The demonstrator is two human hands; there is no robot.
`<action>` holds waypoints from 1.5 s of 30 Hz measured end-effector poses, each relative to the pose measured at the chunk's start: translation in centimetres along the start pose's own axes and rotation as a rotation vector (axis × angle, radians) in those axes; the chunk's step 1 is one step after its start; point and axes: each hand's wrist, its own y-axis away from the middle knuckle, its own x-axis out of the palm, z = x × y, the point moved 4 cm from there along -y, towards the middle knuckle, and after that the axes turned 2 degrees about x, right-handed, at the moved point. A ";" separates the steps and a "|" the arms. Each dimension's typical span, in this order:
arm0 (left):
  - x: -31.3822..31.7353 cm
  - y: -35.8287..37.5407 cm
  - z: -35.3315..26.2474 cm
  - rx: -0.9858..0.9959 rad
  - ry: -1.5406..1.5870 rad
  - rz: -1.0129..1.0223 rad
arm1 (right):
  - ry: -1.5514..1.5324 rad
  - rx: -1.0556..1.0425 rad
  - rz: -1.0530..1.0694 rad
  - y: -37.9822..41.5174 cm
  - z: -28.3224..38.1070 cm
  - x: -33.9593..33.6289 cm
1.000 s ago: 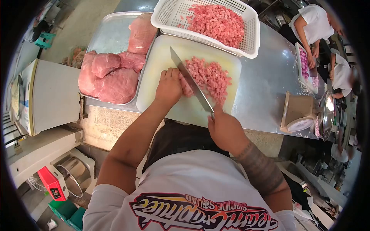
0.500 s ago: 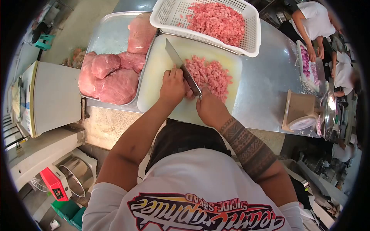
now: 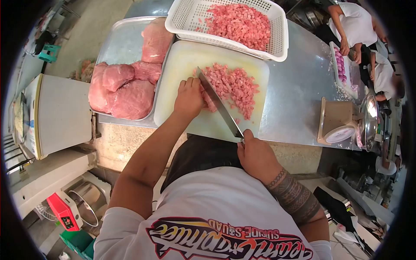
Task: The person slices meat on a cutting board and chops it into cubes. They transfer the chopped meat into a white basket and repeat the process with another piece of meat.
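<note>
My right hand (image 3: 258, 157) is wrapped round the handle of a kitchen knife (image 3: 221, 105), near the front edge of the cutting board. The long blade slants up and left across the board, its tip close to my left fingers. My left hand (image 3: 189, 97) is closed, its fingers curled down at the left edge of the meat; the fingertips are partly hidden. Diced pink meat (image 3: 237, 89) lies in a loose pile right of the blade, with some pieces between blade and left hand. Beneath it all is the pale cutting board (image 3: 171, 93).
A metal tray (image 3: 121, 41) with large raw meat pieces (image 3: 130, 97) sits left of the board. Behind stands a white perforated basket (image 3: 277, 41) of diced meat. A scale (image 3: 340, 121) is on the right. Beyond, a person (image 3: 355, 21) handles purple onions (image 3: 340, 67) on a tray.
My right hand has drawn the knife back towards me and to the right, so the blade tip has come down beside my left fingers. My left hand has shifted slightly left.
</note>
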 end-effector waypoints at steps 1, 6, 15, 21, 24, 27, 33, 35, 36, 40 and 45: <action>0.3 0.0 0.2 -0.009 0.002 0.003 | -0.002 -0.009 -0.007 -0.3 -0.2 0.5; 1.0 -0.2 0.5 -0.040 -0.007 -0.013 | -0.028 -0.029 -0.028 -2.5 0.4 1.4; 0.9 -0.4 0.3 -0.048 0.001 -0.016 | -0.042 -0.058 -0.087 -9.2 1.6 3.5; -0.4 -0.2 1.0 -0.154 0.155 0.093 | -0.024 -0.054 -0.190 -8.6 1.5 2.8; 0.0 0.5 1.3 -0.101 0.066 0.078 | 0.007 -0.054 -0.176 -4.6 2.6 0.9; 0.1 0.2 1.1 -0.129 0.043 0.073 | 0.019 -0.019 -0.124 -1.7 2.3 0.8; 0.2 0.0 0.5 -0.093 0.079 -0.010 | 0.003 -0.001 -0.082 -2.1 2.1 1.7; 0.5 0.0 0.6 -0.098 0.070 -0.008 | -0.025 0.041 -0.027 -2.7 2.3 1.7; 0.6 -0.1 0.6 -0.099 0.065 -0.009 | -0.011 0.013 -0.047 -3.0 2.5 1.6; 0.9 -0.1 0.9 -0.104 0.052 0.005 | 0.007 -0.079 -0.122 -6.2 2.3 3.0; 0.0 0.0 1.4 -0.093 0.068 0.022 | 0.011 -0.063 -0.149 -8.3 3.1 5.3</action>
